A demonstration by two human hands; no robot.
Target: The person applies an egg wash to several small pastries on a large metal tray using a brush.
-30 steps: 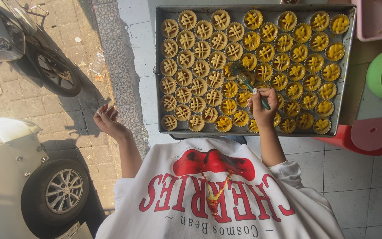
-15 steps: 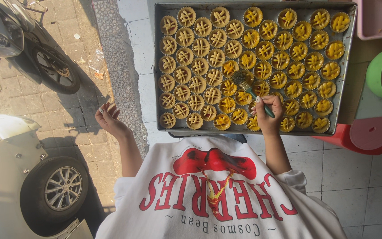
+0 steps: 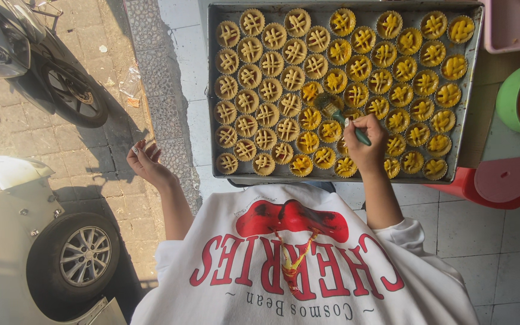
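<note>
— Where are we? Our right hand (image 3: pixel 365 144) grips the green-handled brush (image 3: pixel 339 116), bristles on a tart mid-tray (image 3: pixel 227 174), between glazed yellow tarts (image 3: pixel 416 84) and pale ones (image 3: pixel 254 78).
— Left hand (image 3: pixel 145 161) hangs open, off the tray's left edge. Likely the pale tarts need brushing now.

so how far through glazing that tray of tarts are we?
Roughly the right half of the tray looks done: those tarts are shiny yellow. The right hand holds a green-handled brush with its bristles on a tart near the middle. Left to do: the paler, matte tarts on the left, about five columns. The left hand hangs free off the tray.
</note>
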